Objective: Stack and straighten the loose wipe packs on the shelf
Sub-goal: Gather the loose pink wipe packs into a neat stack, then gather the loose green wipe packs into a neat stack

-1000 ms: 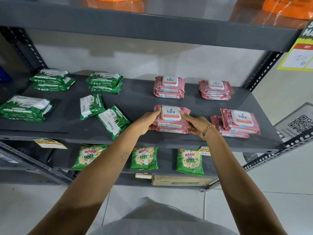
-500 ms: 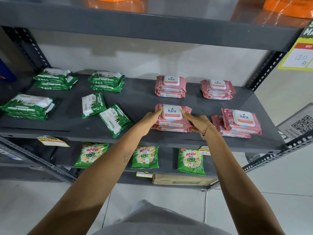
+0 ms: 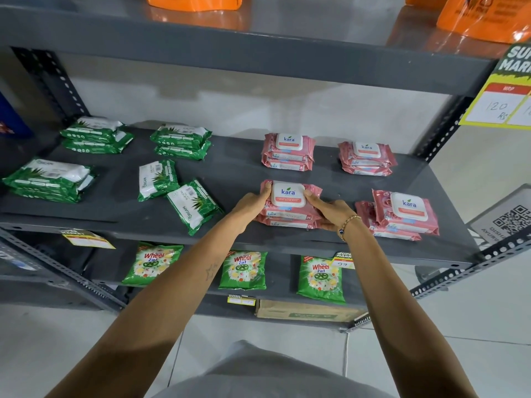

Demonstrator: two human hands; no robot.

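Note:
A stack of pink Kara wipe packs point(image 3: 288, 205) sits near the front edge of the grey shelf point(image 3: 230, 179). My left hand point(image 3: 251, 206) grips its left side and my right hand point(image 3: 330, 209) grips its right side. To the right, a pink pack point(image 3: 405, 211) lies skewed on another one. Two tidy pink stacks point(image 3: 287, 152) point(image 3: 366, 158) stand at the back. Two loose green wipe packs point(image 3: 156, 179) point(image 3: 194, 205) lie askew left of my hands. Green stacks point(image 3: 50, 179) point(image 3: 96, 135) point(image 3: 181, 142) fill the left part.
An upper shelf point(image 3: 258, 53) with orange bags point(image 3: 482, 18) overhangs the work area. Below, green Wheel detergent bags point(image 3: 242, 270) and a cardboard box point(image 3: 307, 313) stand on a lower shelf. A yellow price tag point(image 3: 500, 101) and a QR sign point(image 3: 508, 219) hang at right.
Both hands stay clamped on the pink stack; the thumbs have shifted up onto the top pack's sides. The camera has tilted slightly.

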